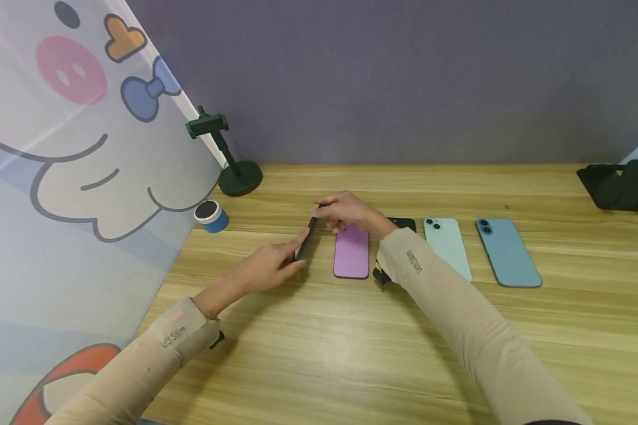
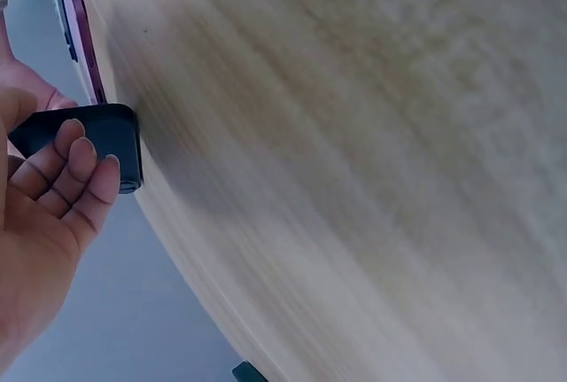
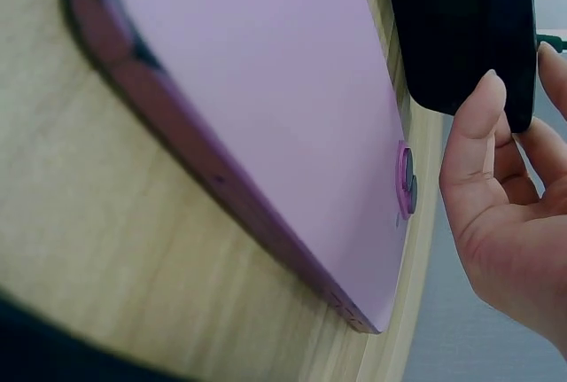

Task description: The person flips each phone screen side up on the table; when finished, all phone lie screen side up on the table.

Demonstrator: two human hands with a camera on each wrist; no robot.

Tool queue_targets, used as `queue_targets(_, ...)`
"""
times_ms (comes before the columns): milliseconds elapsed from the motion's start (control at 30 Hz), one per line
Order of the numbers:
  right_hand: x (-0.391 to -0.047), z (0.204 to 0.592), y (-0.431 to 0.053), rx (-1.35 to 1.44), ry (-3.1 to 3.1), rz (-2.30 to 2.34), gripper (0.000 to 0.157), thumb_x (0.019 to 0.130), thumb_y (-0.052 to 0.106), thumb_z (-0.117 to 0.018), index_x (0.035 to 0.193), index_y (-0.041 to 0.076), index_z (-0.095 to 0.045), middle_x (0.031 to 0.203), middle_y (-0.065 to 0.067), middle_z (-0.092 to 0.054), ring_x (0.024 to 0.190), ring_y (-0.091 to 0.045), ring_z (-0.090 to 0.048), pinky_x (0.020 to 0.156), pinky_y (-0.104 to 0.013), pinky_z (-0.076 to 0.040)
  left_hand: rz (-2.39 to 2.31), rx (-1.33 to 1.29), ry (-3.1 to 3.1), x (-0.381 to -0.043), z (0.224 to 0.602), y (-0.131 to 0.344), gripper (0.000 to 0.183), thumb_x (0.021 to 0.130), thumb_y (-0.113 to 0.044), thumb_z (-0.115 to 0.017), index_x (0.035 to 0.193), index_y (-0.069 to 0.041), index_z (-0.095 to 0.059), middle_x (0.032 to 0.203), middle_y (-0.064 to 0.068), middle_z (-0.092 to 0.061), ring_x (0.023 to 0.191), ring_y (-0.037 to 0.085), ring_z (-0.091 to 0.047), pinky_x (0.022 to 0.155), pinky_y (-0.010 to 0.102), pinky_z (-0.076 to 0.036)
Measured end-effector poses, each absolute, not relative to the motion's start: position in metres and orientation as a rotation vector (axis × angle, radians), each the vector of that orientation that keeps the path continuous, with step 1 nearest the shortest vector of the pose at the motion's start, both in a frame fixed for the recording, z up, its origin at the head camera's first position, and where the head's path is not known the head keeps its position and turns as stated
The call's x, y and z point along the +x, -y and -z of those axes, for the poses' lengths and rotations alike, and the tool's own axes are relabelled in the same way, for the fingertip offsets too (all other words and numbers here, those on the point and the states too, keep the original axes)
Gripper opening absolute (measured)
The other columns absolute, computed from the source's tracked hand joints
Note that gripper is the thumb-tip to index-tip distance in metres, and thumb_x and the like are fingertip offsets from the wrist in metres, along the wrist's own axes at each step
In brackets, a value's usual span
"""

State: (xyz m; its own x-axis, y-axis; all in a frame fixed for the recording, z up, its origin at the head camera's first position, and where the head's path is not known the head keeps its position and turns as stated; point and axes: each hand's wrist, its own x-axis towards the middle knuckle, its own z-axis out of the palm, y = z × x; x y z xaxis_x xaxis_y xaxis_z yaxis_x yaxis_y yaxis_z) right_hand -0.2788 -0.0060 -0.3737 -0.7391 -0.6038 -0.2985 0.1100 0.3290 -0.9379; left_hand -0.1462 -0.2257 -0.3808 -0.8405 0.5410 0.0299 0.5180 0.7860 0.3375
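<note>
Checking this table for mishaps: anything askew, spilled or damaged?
Nothing looks spilled or damaged. The dark phone is tilted up, unlike the flat pink phone, but the left hand and right hand hold it. A grey speck behind the blue phone is too small to identify.

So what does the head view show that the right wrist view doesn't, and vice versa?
Only head: blue jar, mint phone, teal phone, black stand at the right edge, cartoon panel.

Only right wrist: the camera lenses of the pink phone, which the right hand hides from the head camera, plus a broad look at the dark face of the held phone; head gets it nearly edge-on.

Both: held phone, pink phone, right hand, table.
</note>
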Motion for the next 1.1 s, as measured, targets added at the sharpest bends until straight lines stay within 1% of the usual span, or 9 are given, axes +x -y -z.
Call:
queue_targets(133, -0.279, 0.373, 0.006, -0.438, -1.968, 1.460, 0.060, 0.096, 0.028, -0.069, 0.151, 0.018, -0.048, 0.128, -0.007, -0.064, 0.064, -0.012, -0.058, 0.063, -0.031, -0.055, -0.485, 0.855, -2.919, -0.146, 0.378, 0.225, 0.066, 0.103, -0.026, -0.059, 0.158, -0.004, -0.029, 0.066, -0.008, -0.048, 0.055, 0.002, -0.040, 0.056, 0.022, -0.039)
queue_targets(267, -0.279, 0.373, 0.007, -0.438, -1.969, 1.467, 0.064, 0.093, 0.034, -0.072, 0.151, 0.019, -0.048, 0.101, -0.012, -0.066, 0.069, -0.015, -0.059, 0.064, -0.032, -0.057, -0.476, 0.838, -2.929, -0.144, 0.377, 0.226, 0.065, 0.103, -0.022, -0.057, 0.158, -0.003, -0.028, 0.067, -0.006, -0.049, 0.055, 0.004, -0.042, 0.055, 0.022, -0.039)
queue_targets(367, -0.280, 0.373, 0.006, -0.439, -1.967, 1.469, 0.066, 0.092, 0.036, -0.073, 0.151, 0.020, -0.047, 0.089, -0.019, -0.063, 0.073, -0.020, -0.062, 0.065, -0.034, -0.058, -0.512, 0.814, -2.935, -0.143, 0.377, 0.227, 0.064, 0.103, -0.020, -0.054, 0.159, -0.004, -0.026, 0.068, -0.004, -0.051, 0.053, 0.004, -0.043, 0.052, 0.022, -0.040)
queue_targets(433, -0.280, 0.373, 0.006, -0.447, -1.964, 1.465, 0.066, 0.093, 0.037, -0.072, 0.152, 0.021, -0.046, 0.100, -0.021, -0.065, 0.078, -0.023, -0.064, 0.066, -0.035, -0.058, -0.556, 0.779, -2.946, -0.143, 0.379, 0.229, 0.064, 0.103, -0.018, -0.054, 0.159, -0.006, -0.026, 0.068, -0.003, -0.052, 0.051, 0.004, -0.043, 0.050, 0.022, -0.039)
queue_targets(567, -0.279, 0.375, 0.004, -0.485, -1.964, 1.459, 0.068, 0.095, 0.037, -0.069, 0.155, 0.024, -0.041, 0.131, -0.014, -0.059, 0.094, -0.029, -0.065, 0.071, -0.037, -0.058, -0.663, 0.678, -2.977, -0.142, 0.384, 0.234, 0.062, 0.103, -0.016, -0.053, 0.160, -0.013, -0.027, 0.067, -0.001, -0.053, 0.047, 0.004, -0.041, 0.047, 0.022, -0.039)
queue_targets(633, -0.279, 0.376, 0.003, -0.518, -1.965, 1.455, 0.070, 0.096, 0.037, -0.068, 0.157, 0.023, -0.037, 0.139, -0.007, -0.054, 0.099, -0.030, -0.064, 0.072, -0.037, -0.058, -0.725, 0.612, -2.982, -0.141, 0.387, 0.236, 0.061, 0.104, -0.017, -0.052, 0.160, -0.016, -0.028, 0.066, -0.001, -0.052, 0.046, 0.005, -0.041, 0.046, 0.023, -0.039)
queue_targets(867, -0.274, 0.379, -0.001, -0.552, -1.950, 1.461, 0.072, 0.097, 0.036, -0.066, 0.159, 0.022, -0.031, 0.129, -0.010, -0.057, 0.096, -0.027, -0.061, 0.068, -0.033, -0.056, -1.009, 0.414, -2.946, -0.141, 0.392, 0.239, 0.056, 0.105, -0.020, -0.051, 0.158, -0.018, -0.033, 0.057, -0.002, -0.045, 0.045, 0.008, -0.038, 0.045, 0.025, -0.037)
queue_targets(967, -0.273, 0.379, -0.004, -0.554, -1.962, 1.445, 0.071, 0.098, 0.037, -0.064, 0.159, 0.023, -0.031, 0.129, -0.009, -0.058, 0.099, -0.029, -0.062, 0.068, -0.033, -0.055, -1.217, 0.296, -2.858, -0.142, 0.392, 0.238, 0.054, 0.105, -0.019, -0.050, 0.157, -0.018, -0.036, 0.066, 0.004, -0.054, 0.053, 0.012, -0.045, 0.050, 0.025, -0.040)
queue_targets(1100, -0.272, 0.379, -0.007, -0.533, -1.981, 1.442, 0.070, 0.099, 0.039, -0.063, 0.159, 0.026, -0.031, 0.133, -0.008, -0.056, 0.107, -0.032, -0.063, 0.068, -0.032, -0.055, -1.519, 0.115, -2.699, -0.143, 0.392, 0.235, 0.054, 0.105, -0.018, -0.051, 0.157, -0.017, -0.036, 0.080, 0.010, -0.062, 0.069, 0.017, -0.058, 0.064, 0.025, -0.050)
